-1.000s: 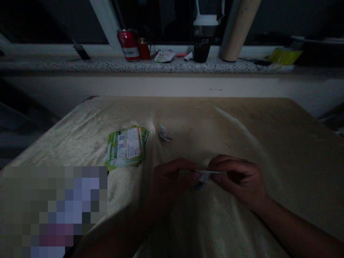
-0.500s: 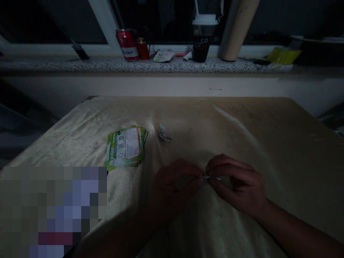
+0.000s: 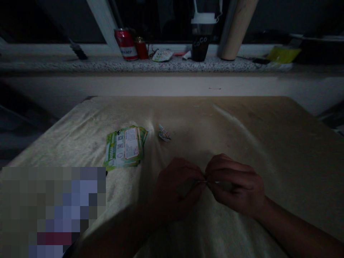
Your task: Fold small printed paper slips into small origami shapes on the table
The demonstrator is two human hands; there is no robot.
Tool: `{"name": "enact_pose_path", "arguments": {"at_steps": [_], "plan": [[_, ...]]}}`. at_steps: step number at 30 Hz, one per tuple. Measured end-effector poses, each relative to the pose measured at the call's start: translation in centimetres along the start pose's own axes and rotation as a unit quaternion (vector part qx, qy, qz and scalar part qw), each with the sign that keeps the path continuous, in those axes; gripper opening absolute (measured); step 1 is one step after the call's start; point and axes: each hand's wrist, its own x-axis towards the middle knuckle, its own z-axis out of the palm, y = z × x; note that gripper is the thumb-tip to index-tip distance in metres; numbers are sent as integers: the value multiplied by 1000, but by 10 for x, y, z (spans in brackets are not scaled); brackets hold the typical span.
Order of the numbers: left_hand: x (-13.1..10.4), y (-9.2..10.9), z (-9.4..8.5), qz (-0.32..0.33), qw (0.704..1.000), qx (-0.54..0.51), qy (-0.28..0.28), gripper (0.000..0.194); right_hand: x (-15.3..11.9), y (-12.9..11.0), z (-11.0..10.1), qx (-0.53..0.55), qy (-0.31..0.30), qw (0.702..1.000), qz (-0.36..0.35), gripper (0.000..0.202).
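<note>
My left hand [image 3: 180,188] and my right hand [image 3: 238,186] meet fingertip to fingertip over the cloth-covered table [image 3: 236,122]. Between their thumbs and fingers they pinch a small, thin piece of folded paper [image 3: 217,182], seen edge-on and mostly hidden by the fingers. Dim light leaves its folds unclear. Beyond my left hand lies a small folded paper shape [image 3: 164,133] with a printed pattern and a pointed tip. To its left is a loose stack of green printed leaflets [image 3: 124,148], the top one carrying text and square codes.
Along the speckled windowsill [image 3: 107,65] stand a red can [image 3: 126,44], a small red-orange container [image 3: 141,48], a crumpled printed paper [image 3: 162,55], a dark drink cup with white lid [image 3: 199,44] and a thick tan tube [image 3: 236,34]. Something yellow [image 3: 284,55] lies farther right.
My left hand's fingers have closed in nearer to the right fingertips, and less of the paper shows. The leaflets and the folded shape have stayed put.
</note>
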Motion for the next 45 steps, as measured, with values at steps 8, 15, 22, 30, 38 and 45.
{"name": "enact_pose_path", "arguments": {"at_steps": [8,15,22,30,38,45], "plan": [[6,3,-6,70,995,66,-31,11,1,-2,-2,-28,-24,999,-10,20],[0,0,-3,29,997,51,-51,7,2,-1,-1,-10,-10,1000,-3,20],[-2,-1,-4,-18,999,27,-22,6,-2,2,-3,39,17,998,52,19],[-3,0,0,-30,999,7,-11,6,-3,4,-3,49,22,997,47,21],[-8,0,-1,-82,996,-28,16,6,0,1,-6,49,19,997,59,21],[-5,2,-1,-109,993,-51,21,5,2,-1,-11,44,14,996,77,17]]}}
